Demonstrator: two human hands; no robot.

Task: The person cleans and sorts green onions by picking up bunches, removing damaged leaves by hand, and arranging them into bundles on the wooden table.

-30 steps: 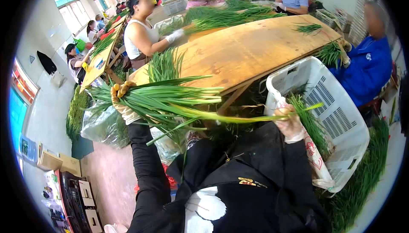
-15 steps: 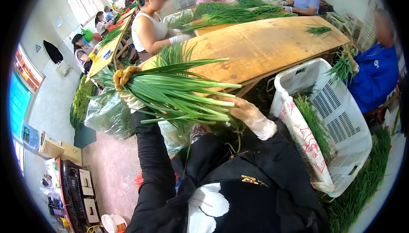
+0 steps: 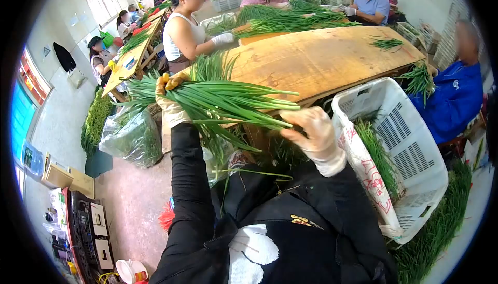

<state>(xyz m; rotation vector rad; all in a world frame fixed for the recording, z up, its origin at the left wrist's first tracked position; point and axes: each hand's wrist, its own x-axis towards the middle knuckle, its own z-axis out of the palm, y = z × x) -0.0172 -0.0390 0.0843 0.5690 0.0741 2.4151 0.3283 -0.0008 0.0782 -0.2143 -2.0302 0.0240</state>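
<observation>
Centrally, a bunch of long green stalks (image 3: 238, 94) was held up against the near left end of the wooden tabletop (image 3: 316, 61), leafy tips to the left, pale ends to the right. The gloved left hand (image 3: 171, 93) had its grip clamped around the bunch toward the leafy side, probably so that the pale ends were free and within reach. The gloved right hand (image 3: 314, 133) was raised just beside those ends, fingers bent; whether its grip had closed on a stalk could not be told. At near right, a white plastic crate (image 3: 410, 133) held more green stalks (image 3: 377, 151), lying beside a white wrapper with red print (image 3: 368, 172) along its left side, perhaps as a lining. At left, a clear plastic bag (image 3: 116, 141) contained loose greenery. A white bucket (image 3: 132, 272) stood at near left, its contents unclear.
</observation>
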